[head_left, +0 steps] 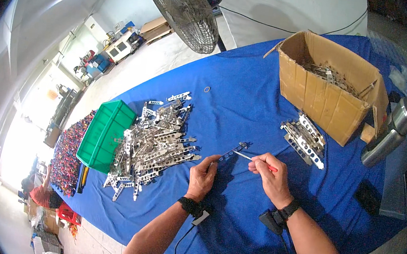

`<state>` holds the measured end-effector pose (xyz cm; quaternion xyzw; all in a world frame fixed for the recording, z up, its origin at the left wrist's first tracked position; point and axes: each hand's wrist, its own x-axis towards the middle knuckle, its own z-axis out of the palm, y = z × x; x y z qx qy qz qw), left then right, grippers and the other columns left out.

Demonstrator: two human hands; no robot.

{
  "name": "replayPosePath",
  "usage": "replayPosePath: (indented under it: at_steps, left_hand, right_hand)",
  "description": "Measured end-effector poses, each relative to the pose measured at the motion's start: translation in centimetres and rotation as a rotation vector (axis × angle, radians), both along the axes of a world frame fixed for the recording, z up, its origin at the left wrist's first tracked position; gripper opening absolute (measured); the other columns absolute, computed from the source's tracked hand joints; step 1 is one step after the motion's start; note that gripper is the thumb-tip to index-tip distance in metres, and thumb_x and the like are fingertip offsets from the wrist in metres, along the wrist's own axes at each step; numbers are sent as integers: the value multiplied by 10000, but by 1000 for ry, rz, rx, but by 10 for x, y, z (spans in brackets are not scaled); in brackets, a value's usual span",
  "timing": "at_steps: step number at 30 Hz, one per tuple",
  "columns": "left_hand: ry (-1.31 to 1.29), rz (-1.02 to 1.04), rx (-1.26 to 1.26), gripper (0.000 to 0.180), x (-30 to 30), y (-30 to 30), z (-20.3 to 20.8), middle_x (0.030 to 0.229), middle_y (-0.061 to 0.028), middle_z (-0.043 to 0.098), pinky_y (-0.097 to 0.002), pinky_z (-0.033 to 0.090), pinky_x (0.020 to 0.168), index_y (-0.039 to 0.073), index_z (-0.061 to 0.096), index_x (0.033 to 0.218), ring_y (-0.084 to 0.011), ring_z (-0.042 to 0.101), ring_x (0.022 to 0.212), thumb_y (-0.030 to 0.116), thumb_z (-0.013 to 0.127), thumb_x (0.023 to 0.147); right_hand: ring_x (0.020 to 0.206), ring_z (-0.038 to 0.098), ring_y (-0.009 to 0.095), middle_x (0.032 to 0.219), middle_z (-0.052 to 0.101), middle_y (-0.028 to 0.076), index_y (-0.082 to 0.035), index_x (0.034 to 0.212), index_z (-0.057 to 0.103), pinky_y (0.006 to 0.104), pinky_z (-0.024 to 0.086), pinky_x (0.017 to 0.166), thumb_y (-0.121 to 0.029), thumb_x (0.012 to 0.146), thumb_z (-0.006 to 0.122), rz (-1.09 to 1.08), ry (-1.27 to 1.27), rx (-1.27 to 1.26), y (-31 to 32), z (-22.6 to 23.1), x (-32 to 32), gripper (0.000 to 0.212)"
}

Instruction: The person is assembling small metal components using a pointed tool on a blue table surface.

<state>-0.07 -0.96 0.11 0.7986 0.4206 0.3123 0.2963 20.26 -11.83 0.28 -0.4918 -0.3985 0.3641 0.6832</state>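
Note:
Near the middle of the blue cloth, my left hand (201,178) pinches one end of a flat metal strip with a row of holes (229,154). The strip slants up and away to the right. In my right hand (272,180) is a slim tool with a red handle and thin pale shaft (243,155), its tip at the strip's far part. Whether the tip touches the strip or enters a hole, I cannot tell. To the left lies a large heap of similar metal strips (156,146); a smaller stack of strips (305,140) lies at the right.
A green plastic bin (97,137) tilts beside the heap, next to a multicoloured mat (71,154). An open cardboard box (312,101) with metal parts, a steel flask (391,131) and a dark flat object (368,197) are at right. A fan (182,9) stands behind; another person (42,194) is far left.

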Motion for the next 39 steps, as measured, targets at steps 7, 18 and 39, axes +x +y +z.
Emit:
replayPosePath:
  at_steps: [7,18,39]
  left_hand:
    - [-8,3,26,219,1,0,-1,649,-110,575,-307,455,577,69,667,1146,-121,515,583,114,570,955]
    - [2,-6,6,230,0,0,1,625,-114,554,-311,445,555,83,669,1151,-115,507,562,104,562,949]
    - [30,15,-25,225,1,-2,4,727,-99,622,-301,473,624,51,666,1151,-92,527,661,121,573,960]
  right_hand:
    - [793,702,178,858,713,134,38,959,639,306,573,732,-126,971,535,-31,33,-18,1,-3,-1,195]
    - [778,697,168,827,707,123,42,937,634,299,571,732,-127,973,527,-9,36,-5,-4,4,0,204]
    - [826,703,188,870,714,143,41,973,637,312,570,752,-128,986,528,35,-35,-14,-4,4,-14,201]
